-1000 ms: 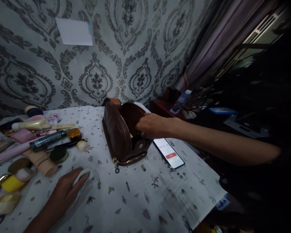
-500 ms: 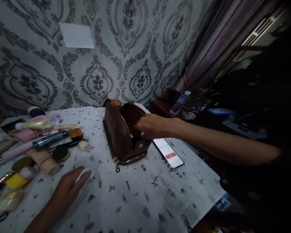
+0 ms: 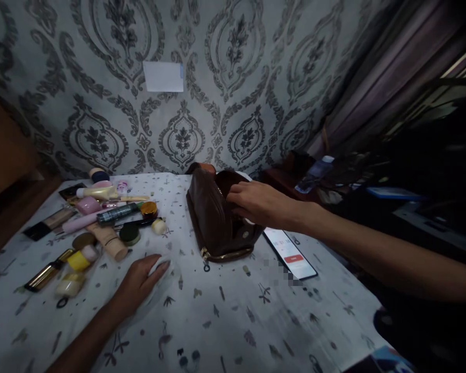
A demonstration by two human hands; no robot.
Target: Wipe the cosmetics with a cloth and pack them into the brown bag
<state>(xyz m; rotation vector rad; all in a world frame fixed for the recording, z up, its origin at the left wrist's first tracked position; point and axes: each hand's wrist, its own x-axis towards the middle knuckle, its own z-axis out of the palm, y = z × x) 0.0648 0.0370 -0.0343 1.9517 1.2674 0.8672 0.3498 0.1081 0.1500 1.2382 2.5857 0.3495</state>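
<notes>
My left hand (image 3: 142, 280) rests on the table, thumb and fingers closed on a crumpled white wipe (image 3: 157, 269). A brown cosmetic bag (image 3: 209, 217) stands unzipped at the middle of the table, its gold zip hanging at the front. My right hand (image 3: 258, 204) is at the bag's opening with curled fingers partly inside it. A bit of white shows under that palm, but what the fingers hold is hidden. Left of the bag lies a pile of makeup, including a beige tube (image 3: 107, 241), a dark green tube (image 3: 117, 213) and a yellow-labelled jar (image 3: 81, 258).
A phone (image 3: 293, 259) with a lit timer screen lies right of the bag. Behind the table is a patterned wall with a white card (image 3: 163, 76) on it. A plastic bottle (image 3: 314, 173) lies beyond the table's right edge. The white tablecloth (image 3: 217, 331) has small prints.
The view has swung left, so everything sits further right in it. My right hand has drawn up slightly out of the bag. My left hand keeps hold of the wipe.
</notes>
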